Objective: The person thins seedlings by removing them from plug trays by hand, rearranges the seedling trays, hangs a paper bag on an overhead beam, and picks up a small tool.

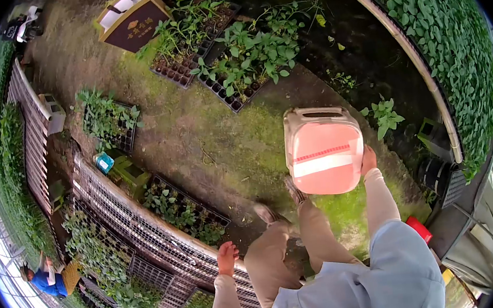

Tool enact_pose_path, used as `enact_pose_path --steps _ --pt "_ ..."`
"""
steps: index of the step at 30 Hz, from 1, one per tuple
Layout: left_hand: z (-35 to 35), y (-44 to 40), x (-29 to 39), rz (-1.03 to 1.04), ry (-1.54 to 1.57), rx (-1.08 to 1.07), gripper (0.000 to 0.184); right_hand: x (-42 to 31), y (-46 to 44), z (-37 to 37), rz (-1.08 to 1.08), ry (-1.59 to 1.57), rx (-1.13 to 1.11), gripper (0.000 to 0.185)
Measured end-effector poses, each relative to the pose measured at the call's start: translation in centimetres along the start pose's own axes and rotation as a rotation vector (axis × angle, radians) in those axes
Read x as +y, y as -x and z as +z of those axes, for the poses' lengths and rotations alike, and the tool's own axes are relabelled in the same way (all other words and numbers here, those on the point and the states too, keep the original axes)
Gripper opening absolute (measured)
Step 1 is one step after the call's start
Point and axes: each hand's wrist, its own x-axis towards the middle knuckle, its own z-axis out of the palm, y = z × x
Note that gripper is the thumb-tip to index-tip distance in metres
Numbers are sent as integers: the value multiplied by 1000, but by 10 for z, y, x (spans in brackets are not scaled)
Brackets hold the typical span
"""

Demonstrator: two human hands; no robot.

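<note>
My right hand (368, 159) is closed on the right edge of a small plastic chair (325, 152). The chair has a pink seat crossed by a white band and a red strip, and a pale back with a slot at its far end. It is in front of my right leg; I cannot tell whether it touches the ground. Near the left bench's edge is my left hand (227, 258), its fingers loosely curled and slightly apart, with nothing in them. Beside that hand lies a black tray of seedlings (186, 210).
Seedling trays (250, 64) and a dark printed box (134, 22) stand ahead on mossy ground. A slatted bench (146, 223) runs along my left. A curved bed edge (415, 54) borders dense plants at right. Another person (51, 280) is far left.
</note>
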Motion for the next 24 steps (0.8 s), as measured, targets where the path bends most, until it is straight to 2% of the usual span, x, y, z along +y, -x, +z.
enact_pose_path --steps 1,2,3,6,9,11,12,14,16,19,24 --pt "6 -11 23 15 -60 4 23 -3 -6 -25 3 63 9 46" --pt "9 -21 44 31 -119 8 24 48 -72 -89 -128 597 72 49" --pt "5 -39 59 55 -158 -27 24 16 -36 -73 91 131 129 44" --pt "11 -79 128 81 -255 -37 22 36 -54 -106 124 453 192 42" --pt "14 -143 189 123 -277 -54 22 -87 73 21 -186 1183 725 38" --pt "26 -177 236 133 -364 -19 22 -105 84 65 -406 1117 608 34" --pt "34 -196 258 140 -407 -10 22 -116 83 86 -637 1049 474 30" --pt "53 -227 298 140 -447 -22 22 -132 83 139 -751 877 237 30" --pt "80 -249 328 140 -469 -37 22 -138 64 184 -709 808 99 26" --pt "124 -283 362 120 -501 -61 21 -152 17 242 -750 951 71 20" --pt "196 -368 376 35 -461 -79 25 -162 -146 306 -706 1087 62 21"
